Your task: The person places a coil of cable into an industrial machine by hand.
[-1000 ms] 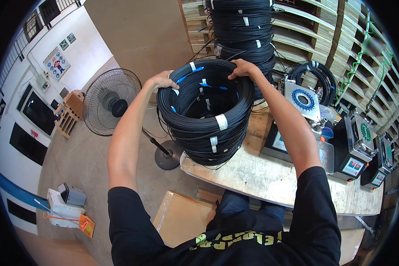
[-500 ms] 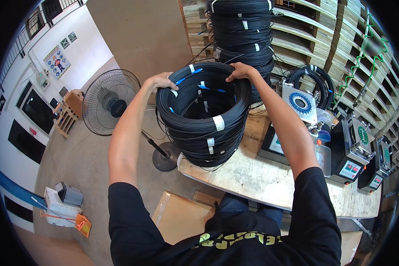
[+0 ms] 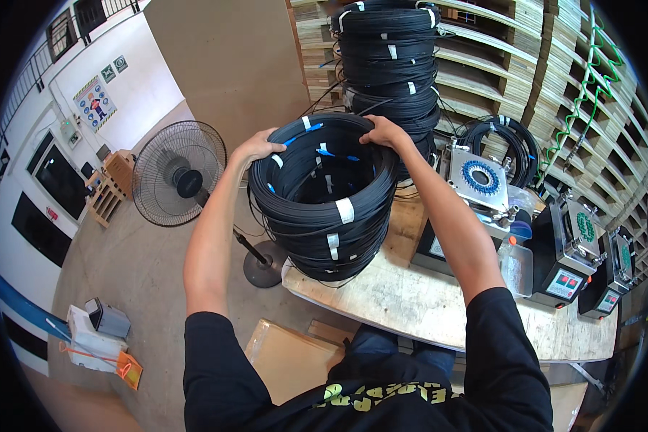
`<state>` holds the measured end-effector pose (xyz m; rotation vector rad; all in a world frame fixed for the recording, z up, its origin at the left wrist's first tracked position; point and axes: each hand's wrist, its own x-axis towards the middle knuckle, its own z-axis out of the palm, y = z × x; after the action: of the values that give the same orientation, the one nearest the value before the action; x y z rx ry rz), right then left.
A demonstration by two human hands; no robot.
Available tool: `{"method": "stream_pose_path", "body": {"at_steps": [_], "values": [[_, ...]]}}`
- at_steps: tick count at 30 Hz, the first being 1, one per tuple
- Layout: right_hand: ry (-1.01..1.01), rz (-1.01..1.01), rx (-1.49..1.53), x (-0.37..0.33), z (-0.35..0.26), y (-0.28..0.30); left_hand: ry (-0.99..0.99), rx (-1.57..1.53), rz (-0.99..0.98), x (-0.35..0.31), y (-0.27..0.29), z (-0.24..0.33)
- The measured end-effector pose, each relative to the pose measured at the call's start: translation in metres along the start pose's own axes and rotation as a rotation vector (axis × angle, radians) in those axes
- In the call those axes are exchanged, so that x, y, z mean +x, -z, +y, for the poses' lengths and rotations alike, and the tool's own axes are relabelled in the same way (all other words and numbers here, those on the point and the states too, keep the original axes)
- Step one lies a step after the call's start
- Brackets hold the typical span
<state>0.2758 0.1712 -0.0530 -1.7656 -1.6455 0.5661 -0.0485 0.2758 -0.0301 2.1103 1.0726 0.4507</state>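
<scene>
A tall stack of black cable coils point(image 3: 306, 248) stands at the table's left end, bound with white tape tags. Blue connectors point(image 3: 338, 155) show inside its hollow middle. My left hand point(image 3: 261, 146) is closed on the left side of the top cable coil point(image 3: 299, 214), its thumb over the inner edge. At the back right of the same coil, my right hand point(image 3: 383, 134) grips the rim with its fingers curled over it. Some fingers of both hands are hidden behind the coil.
Behind stands a taller stack of black coils point(image 3: 387, 68) near wooden pallets point(image 3: 482, 65). Right on the wooden table point(image 3: 403, 291) are machines with round connector fixtures point(image 3: 480, 178), a clear plastic container point(image 3: 517, 270) and another coil point(image 3: 533, 147). A floor fan point(image 3: 180, 173) stands left.
In the picture, the stack and both hands sit slightly lower and more to the left, as the surroundings shift too. Both hands keep their hold on the top coil.
</scene>
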Motion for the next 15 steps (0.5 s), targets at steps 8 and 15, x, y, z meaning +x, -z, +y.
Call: {"method": "stream_pose_path", "body": {"at_steps": [8, 15], "values": [[0.044, 0.092, -0.039, 0.007, 0.007, 0.001, -0.066, -0.018, -0.013, 0.006, 0.0, 0.0], [0.163, 0.138, -0.004, -0.019, -0.015, 0.022, -0.127, 0.389, 0.145, 0.009, 0.019, 0.026]]}}
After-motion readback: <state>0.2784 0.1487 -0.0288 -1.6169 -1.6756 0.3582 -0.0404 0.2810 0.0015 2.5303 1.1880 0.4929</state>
